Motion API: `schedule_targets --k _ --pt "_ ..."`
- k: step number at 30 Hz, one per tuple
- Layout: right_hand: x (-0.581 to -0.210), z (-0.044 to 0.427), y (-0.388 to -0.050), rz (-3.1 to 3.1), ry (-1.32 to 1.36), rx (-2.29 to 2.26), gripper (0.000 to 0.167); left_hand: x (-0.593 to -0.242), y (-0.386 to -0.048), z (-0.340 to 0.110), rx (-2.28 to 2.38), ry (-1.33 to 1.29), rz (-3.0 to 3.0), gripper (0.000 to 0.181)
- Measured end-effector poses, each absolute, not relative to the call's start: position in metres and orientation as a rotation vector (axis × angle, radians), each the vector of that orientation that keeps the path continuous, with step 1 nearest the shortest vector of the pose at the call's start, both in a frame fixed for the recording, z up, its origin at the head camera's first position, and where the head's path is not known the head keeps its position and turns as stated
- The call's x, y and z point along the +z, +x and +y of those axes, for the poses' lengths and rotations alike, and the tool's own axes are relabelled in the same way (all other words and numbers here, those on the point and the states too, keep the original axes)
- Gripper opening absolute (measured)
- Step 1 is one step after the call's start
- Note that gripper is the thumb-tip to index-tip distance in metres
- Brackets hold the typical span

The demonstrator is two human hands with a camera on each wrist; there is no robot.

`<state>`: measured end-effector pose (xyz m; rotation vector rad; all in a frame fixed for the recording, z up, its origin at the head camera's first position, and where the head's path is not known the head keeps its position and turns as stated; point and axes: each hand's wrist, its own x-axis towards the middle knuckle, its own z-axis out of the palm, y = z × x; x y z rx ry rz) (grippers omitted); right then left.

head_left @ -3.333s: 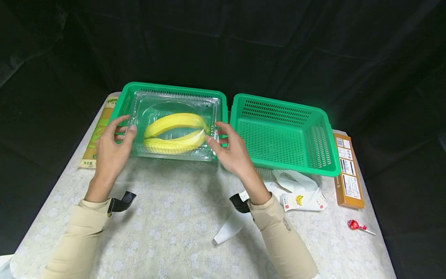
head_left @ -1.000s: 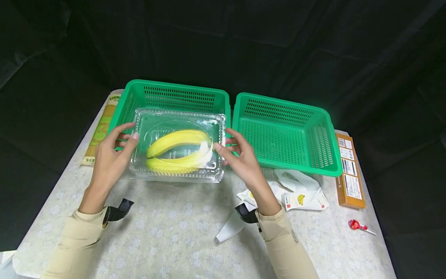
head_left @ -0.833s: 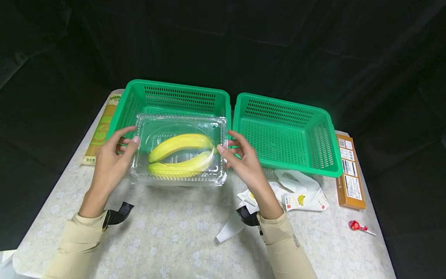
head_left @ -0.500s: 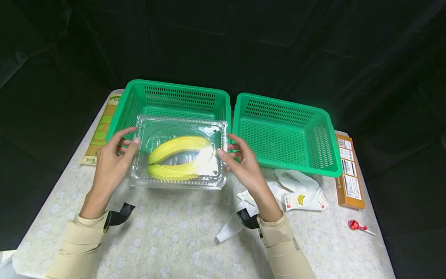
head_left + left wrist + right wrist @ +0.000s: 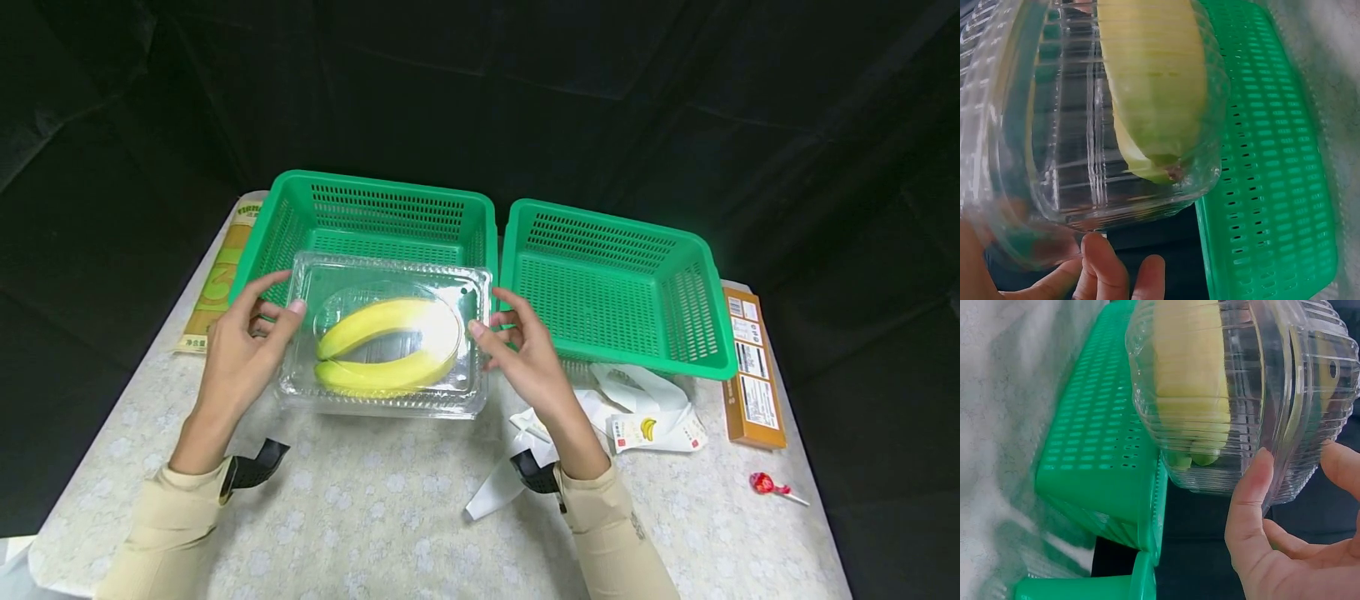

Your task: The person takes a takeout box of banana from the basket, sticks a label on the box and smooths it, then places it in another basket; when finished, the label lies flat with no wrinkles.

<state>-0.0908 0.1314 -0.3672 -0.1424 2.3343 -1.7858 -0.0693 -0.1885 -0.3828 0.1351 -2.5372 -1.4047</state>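
Both hands hold up a clear plastic clamshell box (image 5: pixel 390 273) with two bananas (image 5: pixel 386 375) inside, over the front of the left green basket (image 5: pixel 390 185). The left hand (image 5: pixel 251 350) grips the box's left end, thumb on the near side and fingers behind. At the right end, the right hand (image 5: pixel 528 358) pinches the edge between thumb and fingers. The right wrist view shows the lid and base of the box (image 5: pixel 1197 394) meeting at the rim, by the right hand (image 5: pixel 1297 550). In the left wrist view, fingertips (image 5: pixel 1100 253) touch the box's edge.
A second green basket (image 5: pixel 611 221) stands to the right. White banana-printed packaging (image 5: pixel 660 425) lies before it. An orange box (image 5: pixel 750 367) and a red lollipop (image 5: pixel 762 482) are at the far right. A yellow-green package (image 5: pixel 217 283) lies left of the left basket.
The hands have brought the box of bananas nearer the person, from above the left basket to its front edge. Both hands have kept their hold.
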Motion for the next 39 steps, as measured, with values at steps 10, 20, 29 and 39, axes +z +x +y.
schedule_targets --k 10,20,29,39 --pt "-0.368 0.133 -0.077 2.347 -0.106 -1.765 0.066 -0.385 -0.061 -0.189 -1.446 0.099 -2.555 0.050" --pt "-0.374 0.135 -0.074 2.340 -0.088 -1.772 0.064 -0.389 -0.058 -0.188 -1.458 0.086 -2.552 0.050" --pt "-0.371 0.135 -0.069 2.337 -0.101 -1.767 0.066 -0.388 -0.054 -0.187 -1.449 0.091 -2.550 0.049" --pt "-0.368 0.138 -0.060 2.332 -0.125 -1.778 0.065 -0.388 -0.044 -0.187 -1.462 0.099 -2.575 0.049"
